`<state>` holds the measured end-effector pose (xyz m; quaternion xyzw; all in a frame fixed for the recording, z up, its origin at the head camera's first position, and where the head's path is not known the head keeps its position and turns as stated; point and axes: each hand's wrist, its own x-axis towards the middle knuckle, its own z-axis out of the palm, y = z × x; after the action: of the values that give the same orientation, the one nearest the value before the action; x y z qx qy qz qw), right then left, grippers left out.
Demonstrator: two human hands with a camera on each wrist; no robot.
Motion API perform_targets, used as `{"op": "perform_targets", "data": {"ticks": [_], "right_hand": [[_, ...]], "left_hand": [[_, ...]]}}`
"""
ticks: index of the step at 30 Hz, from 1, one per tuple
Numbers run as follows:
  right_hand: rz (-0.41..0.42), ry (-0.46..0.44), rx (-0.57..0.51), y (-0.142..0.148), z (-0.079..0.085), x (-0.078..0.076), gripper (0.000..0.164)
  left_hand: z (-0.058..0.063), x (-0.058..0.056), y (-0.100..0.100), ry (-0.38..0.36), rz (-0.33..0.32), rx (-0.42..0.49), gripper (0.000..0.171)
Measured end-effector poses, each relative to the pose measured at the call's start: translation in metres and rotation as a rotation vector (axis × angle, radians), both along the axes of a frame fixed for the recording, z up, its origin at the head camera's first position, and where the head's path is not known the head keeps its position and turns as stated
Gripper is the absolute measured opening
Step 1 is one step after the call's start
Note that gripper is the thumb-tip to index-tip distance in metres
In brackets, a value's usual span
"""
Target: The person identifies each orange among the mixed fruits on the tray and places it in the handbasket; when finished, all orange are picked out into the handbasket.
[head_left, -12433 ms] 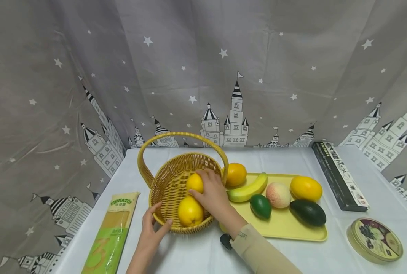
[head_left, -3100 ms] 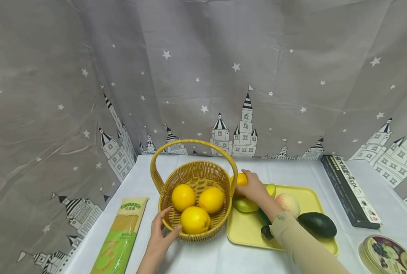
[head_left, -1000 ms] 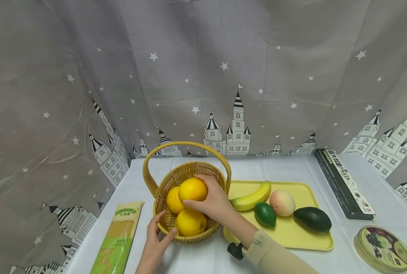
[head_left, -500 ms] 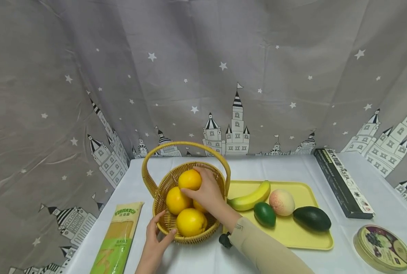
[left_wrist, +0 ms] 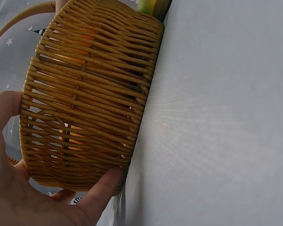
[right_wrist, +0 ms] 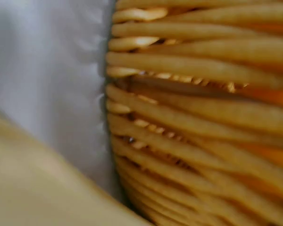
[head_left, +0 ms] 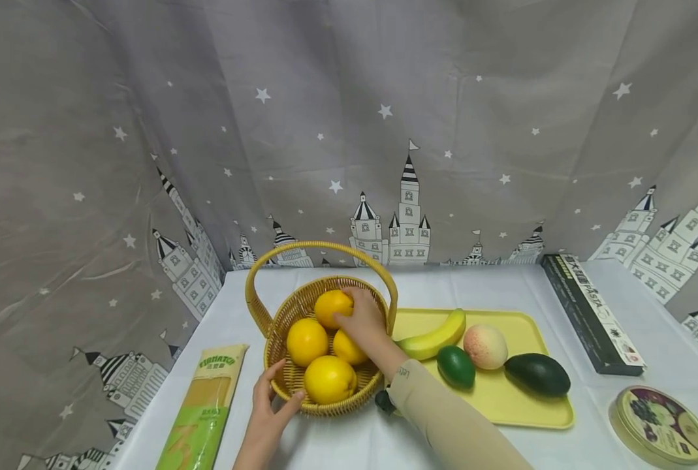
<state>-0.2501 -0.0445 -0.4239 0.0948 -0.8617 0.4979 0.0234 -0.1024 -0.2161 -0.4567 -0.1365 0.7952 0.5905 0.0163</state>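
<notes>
A yellow wicker basket (head_left: pixel 278 362) with a tall arched handle stands on the white table. My left hand (head_left: pixel 268 412) grips its near left side, thumb at the rim; the left wrist view shows the fingers spread on the woven wall (left_wrist: pixel 85 89). Inside the basket, my right hand (head_left: pixel 367 321) holds an orange (head_left: pixel 332 308) at the back, curled over its right side. Three more yellow-orange fruits lie in front: one at the left (head_left: pixel 307 342), one at the near side (head_left: pixel 330 380), and one at the right (head_left: pixel 347 347), partly hidden by that hand. The right wrist view shows only basket weave (right_wrist: pixel 203 108) and sleeve.
Right of the basket, a yellow tray (head_left: pixel 519 414) bears a banana (head_left: pixel 437 336), a green lime-like fruit (head_left: pixel 456 367), a peach (head_left: pixel 485 346) and an avocado (head_left: pixel 538 375). Beyond are a black pasta box (head_left: pixel 592 313) and a round tin (head_left: pixel 660 424). A spaghetti packet (head_left: pixel 204 405) lies at the left.
The right hand took the orange from beside the tray into the basket and has shifted it toward the back. Earlier, a yellow fruit also left the tray. The left hand stays on the basket.
</notes>
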Motion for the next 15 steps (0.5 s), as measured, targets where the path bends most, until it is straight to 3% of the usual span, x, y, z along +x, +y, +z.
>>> {"op": "perform_targets", "data": {"ticks": [3,10,15], "right_hand": [[0.023,-0.003,0.021,0.0005,0.0000,-0.0004,0.047],[0.042,-0.010,0.042,-0.0001,0.0001,0.0008,0.047],[0.056,0.062,0.055,0.0010,0.0011,0.0047,0.046]], "left_hand": [[0.0004,-0.0001,-0.0009,0.004,-0.001,0.009,0.085],[-0.0015,-0.0002,-0.0018,-0.001,0.008,0.005,0.085],[-0.0020,0.0007,-0.0013,-0.010,0.010,0.005,0.086]]}}
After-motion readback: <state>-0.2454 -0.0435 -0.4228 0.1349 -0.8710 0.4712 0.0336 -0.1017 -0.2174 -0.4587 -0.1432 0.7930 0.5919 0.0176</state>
